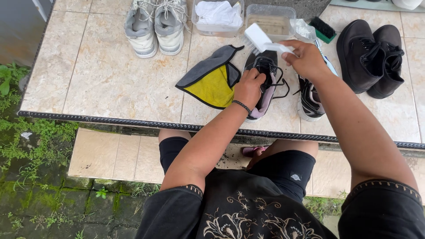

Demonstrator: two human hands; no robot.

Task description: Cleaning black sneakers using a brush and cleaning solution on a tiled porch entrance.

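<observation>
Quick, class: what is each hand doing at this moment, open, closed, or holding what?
Left hand: closed on the black sneaker, steadying it.
Right hand: closed on the white brush, bristles above the sneaker.

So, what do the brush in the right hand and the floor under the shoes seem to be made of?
The brush in the right hand looks like white plastic: smooth, even, moulded handle. Its bristles are too small to judge. The floor looks like glazed ceramic tile: beige marbled squares, straight grout lines, slight sheen.
</observation>
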